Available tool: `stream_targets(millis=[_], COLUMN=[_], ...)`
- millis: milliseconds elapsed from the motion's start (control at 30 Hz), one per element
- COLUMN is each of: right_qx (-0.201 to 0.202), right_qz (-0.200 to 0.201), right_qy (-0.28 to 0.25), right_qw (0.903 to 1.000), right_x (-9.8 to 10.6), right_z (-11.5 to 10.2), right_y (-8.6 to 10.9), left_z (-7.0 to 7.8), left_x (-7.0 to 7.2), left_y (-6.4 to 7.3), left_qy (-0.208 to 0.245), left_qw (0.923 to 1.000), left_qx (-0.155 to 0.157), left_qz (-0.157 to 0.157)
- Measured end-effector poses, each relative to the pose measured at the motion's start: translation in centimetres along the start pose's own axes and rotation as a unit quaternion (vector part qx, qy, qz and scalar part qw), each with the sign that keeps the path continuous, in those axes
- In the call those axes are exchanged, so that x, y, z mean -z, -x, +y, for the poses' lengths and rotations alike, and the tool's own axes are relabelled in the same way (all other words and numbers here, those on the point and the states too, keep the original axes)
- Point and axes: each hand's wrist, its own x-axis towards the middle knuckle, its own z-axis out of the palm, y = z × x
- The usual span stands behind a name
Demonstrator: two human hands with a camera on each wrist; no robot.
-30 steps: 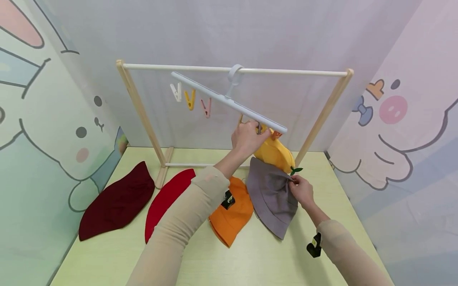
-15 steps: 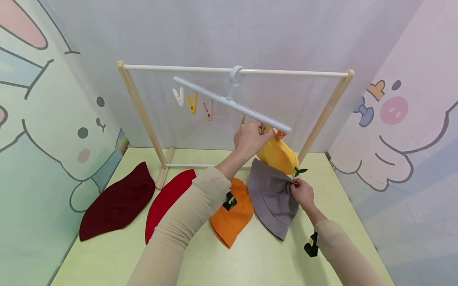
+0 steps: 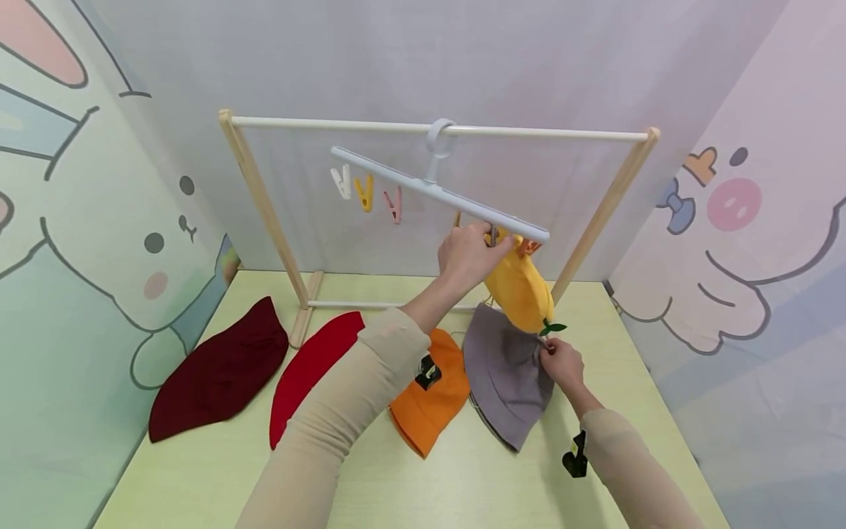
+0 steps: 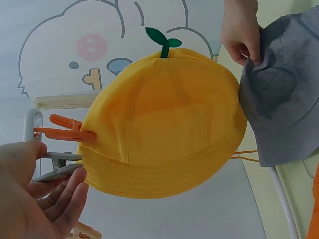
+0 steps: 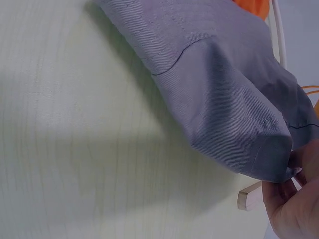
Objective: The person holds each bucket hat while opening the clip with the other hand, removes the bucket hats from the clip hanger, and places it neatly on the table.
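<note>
My left hand (image 3: 465,257) pinches a grey clothespin (image 4: 57,169) between thumb and fingers, under the right arm of a pale blue hanger (image 3: 439,192). Beside it, an orange clothespin (image 4: 65,130) grips the edge of a yellow bucket hat (image 4: 159,119), which hangs tilted with a green sprout (image 4: 162,42) on its crown. My right hand (image 3: 565,367) pinches the crown of a grey bucket hat (image 3: 505,375), lifting that end off the table. Fingers hide part of the grey clothespin, and whether its tips touch the yellow brim I cannot tell.
The hanger hooks over the white bar (image 3: 317,125) of a wooden-sided rack. White (image 3: 342,181), yellow (image 3: 364,193) and pink (image 3: 393,205) clothespins hang at its left. Dark red (image 3: 221,378), red (image 3: 311,371) and orange (image 3: 432,393) hats lie on the table (image 3: 370,492).
The hanger has swung a little to the right, with my left hand and the yellow hat moving along. My right hand and the grey hat have shifted slightly down and right.
</note>
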Motion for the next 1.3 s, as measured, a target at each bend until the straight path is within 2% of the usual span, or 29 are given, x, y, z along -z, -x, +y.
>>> stream_targets(millis=[967,1300], right_qx=[-0.023,-0.043], right_qz=[-0.033,-0.046], right_qy=[0.089,0.09], right_qw=[0.9952,0.9939], right_x=[-0.3,-0.3], right_z=[0.7,0.9], right_y=[0.9,1.2], left_z=[0.0,0.0], left_x=[0.3,0.4], left_y=[0.1,0.3], left_qy=[-0.001,-0.006], left_qw=[1.0,1.0], left_qx=[0.001,0.0], left_qz=[-0.003,-0.003])
